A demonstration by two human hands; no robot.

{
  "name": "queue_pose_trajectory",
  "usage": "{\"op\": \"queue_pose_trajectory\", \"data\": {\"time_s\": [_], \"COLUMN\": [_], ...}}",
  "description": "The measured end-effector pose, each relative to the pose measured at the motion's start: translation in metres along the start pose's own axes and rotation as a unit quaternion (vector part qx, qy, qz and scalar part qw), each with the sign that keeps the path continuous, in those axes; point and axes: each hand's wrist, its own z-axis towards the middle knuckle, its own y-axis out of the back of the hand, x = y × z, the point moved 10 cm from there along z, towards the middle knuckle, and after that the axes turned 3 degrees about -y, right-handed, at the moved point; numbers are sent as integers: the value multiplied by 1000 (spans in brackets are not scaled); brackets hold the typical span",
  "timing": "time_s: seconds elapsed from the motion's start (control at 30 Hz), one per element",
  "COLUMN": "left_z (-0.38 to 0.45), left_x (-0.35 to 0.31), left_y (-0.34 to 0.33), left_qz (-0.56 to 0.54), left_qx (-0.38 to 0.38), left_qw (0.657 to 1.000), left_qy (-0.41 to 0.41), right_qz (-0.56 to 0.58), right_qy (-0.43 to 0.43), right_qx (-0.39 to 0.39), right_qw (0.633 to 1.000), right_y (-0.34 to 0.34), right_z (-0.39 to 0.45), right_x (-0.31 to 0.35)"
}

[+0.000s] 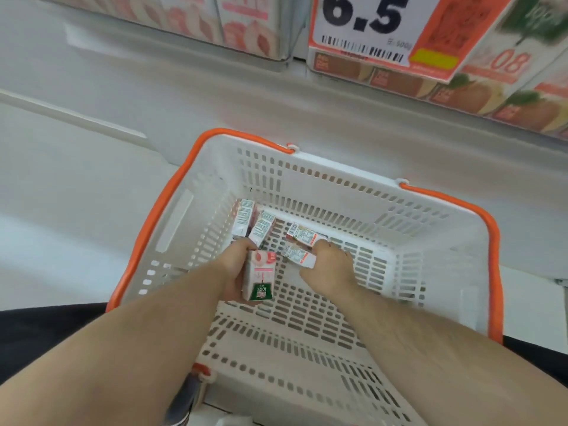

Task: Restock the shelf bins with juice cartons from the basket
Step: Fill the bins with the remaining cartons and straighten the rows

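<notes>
At far left, white shelf front and pale floor, a blurred row of pink cartons above. Then the orange handle of a white slotted basket, both forearms reaching down into it. Left hand curled round a pink juice carton, held upright-ish with "100%" printed upside down toward the camera, lifted just off the basket floor. Just beyond it, two cartons leaning against the left wall, touching each other. Toward the middle, one more loose carton lying flat on the basket floor. Right hand pinching a second flat carton by its near end, fingers bent over it. Above right, a price card reading 6.5 and a shelf row of orange-labelled cartons.
</notes>
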Motion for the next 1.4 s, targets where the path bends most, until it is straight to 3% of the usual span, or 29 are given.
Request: {"op": "queue_pose_trajectory", "data": {"time_s": [0.1, 0.2, 0.37, 0.5, 0.63, 0.73, 1.0, 1.1, 1.27, 1.4], "left_z": [-18, -53, -132, -196, -257, -300, -337, -340, -315, -295], "left_x": [-24, -55, -111, -141, -171, -190, -218, -215, -205, -202], "left_y": [3, -8, -49, -69, -73, -82, -79, -88, -107, -118], "left_qz": [-44, -42, 8, 136, 265, 326, 202, 174, 13, -63], "left_qx": [-5, 21, 112, 167, 150, 141, 68, 102, 220, 268], "left_qw": [998, 995, 979, 954, 911, 861, 815, 820, 872, 890], "left_qy": [-45, -86, -168, -208, -277, -364, -539, -535, -436, -364], "right_qz": [157, 205, 204, 170, 195, 265, 422, 426, 412, 377], "right_qy": [-41, -45, 20, 78, 123, 157, 236, 249, 263, 272], "right_qx": [39, 58, 119, 104, 61, 24, -31, -56, -99, -117], "right_qw": [986, 976, 972, 977, 971, 951, 875, 868, 867, 878], "right_y": [30, 71, 153, 229, 294, 323, 356, 364, 375, 375], "right_z": [-14, -29, -66, -104, -143, -164, -181, -185, -184, -186], "right_x": [-7, -6, 30, 59, 74, 76, 77, 75, 79, 79]}}
